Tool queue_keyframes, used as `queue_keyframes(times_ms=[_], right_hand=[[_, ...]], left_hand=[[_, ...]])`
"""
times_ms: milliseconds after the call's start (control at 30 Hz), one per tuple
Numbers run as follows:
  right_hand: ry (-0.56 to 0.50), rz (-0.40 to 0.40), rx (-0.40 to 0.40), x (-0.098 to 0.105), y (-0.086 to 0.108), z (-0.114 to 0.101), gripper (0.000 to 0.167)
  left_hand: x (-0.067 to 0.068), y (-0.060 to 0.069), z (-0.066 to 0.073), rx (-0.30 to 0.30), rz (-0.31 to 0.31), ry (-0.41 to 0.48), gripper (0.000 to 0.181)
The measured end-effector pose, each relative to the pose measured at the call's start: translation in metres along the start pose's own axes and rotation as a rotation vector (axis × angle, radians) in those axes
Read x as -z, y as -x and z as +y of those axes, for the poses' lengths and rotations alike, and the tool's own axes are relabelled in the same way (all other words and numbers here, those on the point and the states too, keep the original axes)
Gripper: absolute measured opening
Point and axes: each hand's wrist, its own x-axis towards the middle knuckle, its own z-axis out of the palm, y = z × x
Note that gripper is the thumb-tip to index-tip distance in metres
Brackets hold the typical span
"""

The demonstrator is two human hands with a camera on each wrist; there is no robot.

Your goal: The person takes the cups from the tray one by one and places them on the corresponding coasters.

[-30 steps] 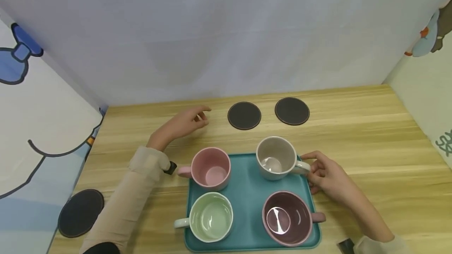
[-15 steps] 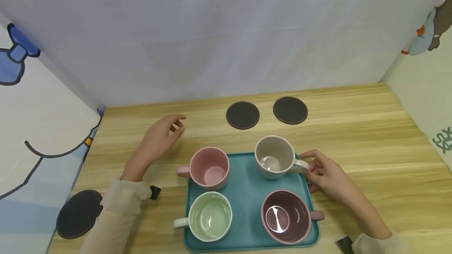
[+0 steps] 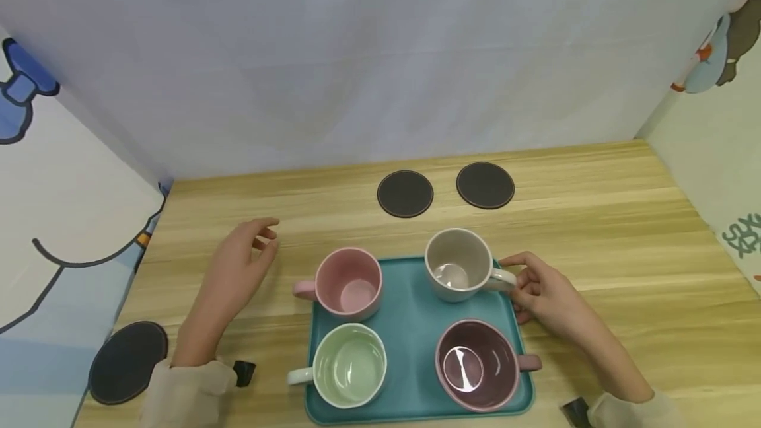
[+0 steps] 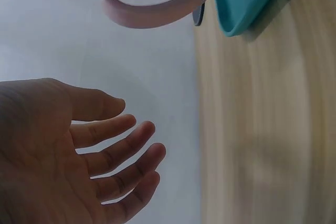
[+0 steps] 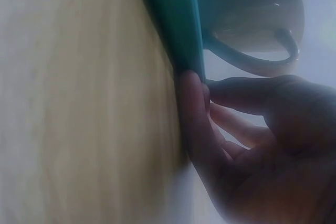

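Observation:
My left hand (image 3: 234, 269) is held over the wood surface left of the teal tray (image 3: 410, 335), its fingers loosely bent and holding nothing. The pink mug (image 3: 349, 284) is the closest thing to it; the left wrist view shows its handle (image 4: 152, 14) above the hand, apart from it. My right hand (image 3: 549, 296) pinches the tray's right edge near the back corner, beside the handle of the beige mug (image 3: 454, 263). In the right wrist view, the thumb and fingers meet at the tray rim (image 5: 181, 30). The tray also carries a light green mug (image 3: 351, 365) and a mauve mug (image 3: 475, 365).
Two round black coasters (image 3: 405, 194) lie behind the tray, near the back wall. Another black coaster (image 3: 127, 362) is at the table's left edge. Fabric walls (image 3: 357, 71) enclose the wood tabletop (image 3: 618, 230) at the back and sides.
My left hand has drawn back left and toward me, away from the spot beside the left back coaster. The right hand, tray and mugs keep their places.

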Motion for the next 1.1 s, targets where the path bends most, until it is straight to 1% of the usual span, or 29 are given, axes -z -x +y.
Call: queue_keyframes(times_ms=[100,200,300,367,600,700,800,900,1000,1100], right_hand=[[0.006,0.007,0.0,-0.001,0.001,0.002,0.049],[0.012,0.016,0.004,-0.001,0.001,0.002,0.049],[0.006,0.007,0.006,-0.001,0.002,0.002,0.049],[0.009,0.0,0.007,-0.002,0.003,0.001,0.049],[0.009,0.003,0.007,-0.003,0.001,0.001,0.05],[0.004,0.0,0.01,-0.003,0.001,0.002,0.05],[0.002,-0.005,0.016,-0.003,0.001,0.002,0.051],[0.005,-0.004,0.018,-0.003,0.001,0.002,0.051],[0.01,0.003,0.016,-0.003,0.001,0.002,0.051],[0.014,0.009,0.006,-0.003,0.001,0.001,0.049]], left_hand=[[-0.001,0.023,-0.008,0.051,-0.004,0.022,0.045],[0.002,0.042,-0.016,0.105,0.012,0.049,0.047],[0.004,0.056,-0.026,0.158,0.03,0.091,0.047],[0.004,0.064,-0.032,0.201,0.031,0.111,0.047],[0.002,0.082,-0.051,0.351,0.083,0.087,0.05],[0.002,0.088,-0.057,0.425,0.091,0.075,0.052],[0.003,0.091,-0.064,0.495,0.121,0.031,0.053],[0.004,0.094,-0.069,0.57,0.137,-0.013,0.055],[0.007,0.096,-0.075,0.648,0.139,-0.032,0.058],[0.009,0.099,-0.08,0.711,0.143,-0.032,0.061]])
